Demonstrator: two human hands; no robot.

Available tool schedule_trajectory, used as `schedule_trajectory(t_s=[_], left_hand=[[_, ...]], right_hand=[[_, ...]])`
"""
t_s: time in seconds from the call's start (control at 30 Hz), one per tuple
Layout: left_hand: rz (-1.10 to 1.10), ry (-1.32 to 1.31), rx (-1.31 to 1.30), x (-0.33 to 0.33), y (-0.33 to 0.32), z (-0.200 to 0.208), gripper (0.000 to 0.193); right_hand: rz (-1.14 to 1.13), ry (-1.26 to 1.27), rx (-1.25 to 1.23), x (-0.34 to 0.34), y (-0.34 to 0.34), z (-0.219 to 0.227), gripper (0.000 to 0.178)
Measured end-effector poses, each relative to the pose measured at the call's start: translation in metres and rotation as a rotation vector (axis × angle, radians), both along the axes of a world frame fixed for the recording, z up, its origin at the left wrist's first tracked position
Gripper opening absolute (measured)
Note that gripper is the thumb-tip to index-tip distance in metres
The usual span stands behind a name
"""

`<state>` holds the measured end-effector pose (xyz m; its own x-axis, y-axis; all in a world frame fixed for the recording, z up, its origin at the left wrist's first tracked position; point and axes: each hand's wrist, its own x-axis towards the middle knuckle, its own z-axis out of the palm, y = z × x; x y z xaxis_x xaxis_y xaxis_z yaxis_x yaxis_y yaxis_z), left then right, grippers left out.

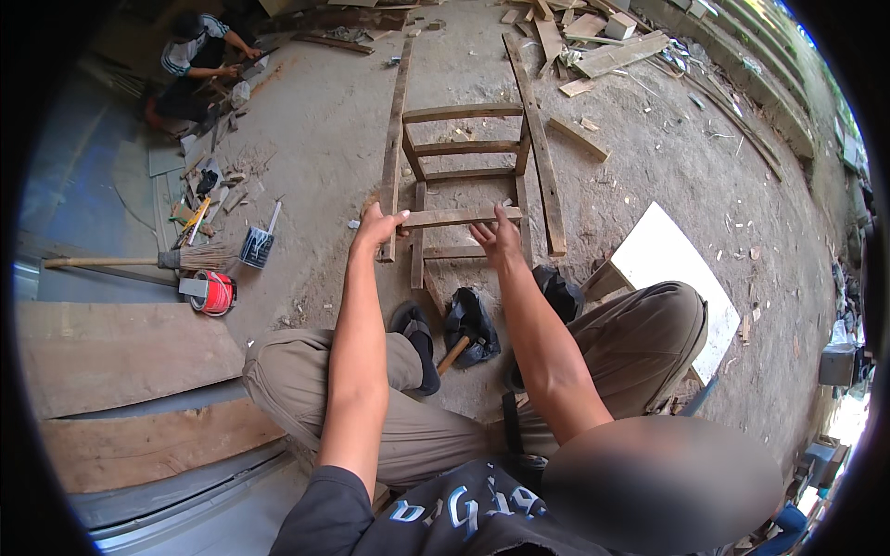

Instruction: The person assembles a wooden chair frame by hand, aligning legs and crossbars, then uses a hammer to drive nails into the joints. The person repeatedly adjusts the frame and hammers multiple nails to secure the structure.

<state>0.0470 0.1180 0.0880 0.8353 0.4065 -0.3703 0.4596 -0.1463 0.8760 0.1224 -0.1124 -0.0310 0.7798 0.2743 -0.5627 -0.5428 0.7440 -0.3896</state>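
Note:
A wooden chair-like frame (538,139) lies on the ground before me, with long side posts and several crosspieces. A short wooden slat (450,219) spans the near end between the posts. My left hand (377,227) is closed around the slat's left end, where it meets the left post (395,130); its thumb lies toward the slat and its other fingers are partly hidden. Near the slat's right end, my right hand (499,239) pinches it with the thumb above and the fingers below.
Between my feet lies a black bag (471,320) beside a wooden handle (452,356). A white board (663,269) rests at right. Left are a broom (190,258), a red bucket (216,293) and planks (120,357). Scrap wood (621,54) lies far right; another person (199,60) crouches far left.

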Motion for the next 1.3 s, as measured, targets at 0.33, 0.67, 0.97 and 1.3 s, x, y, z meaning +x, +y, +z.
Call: schedule_trajectory(t_s=[0.33,0.67,0.97,1.3], left_hand=[[0.070,-0.088,-0.233,-0.013,-0.001,-0.001,0.045],[0.062,-0.154,-0.282,-0.017,0.008,-0.012,0.046],[0.059,-0.128,-0.283,-0.015,0.008,-0.009,0.045],[0.111,-0.192,-0.320,-0.012,0.004,-0.021,0.037]], right_hand=[[-0.012,-0.237,-0.204,0.022,-0.006,0.041,0.049],[-0.146,-0.269,-0.259,0.009,0.004,0.078,0.038],[-0.212,-0.264,-0.345,0.007,0.009,0.070,0.038],[-0.234,-0.245,-0.350,0.012,0.021,0.068,0.040]])
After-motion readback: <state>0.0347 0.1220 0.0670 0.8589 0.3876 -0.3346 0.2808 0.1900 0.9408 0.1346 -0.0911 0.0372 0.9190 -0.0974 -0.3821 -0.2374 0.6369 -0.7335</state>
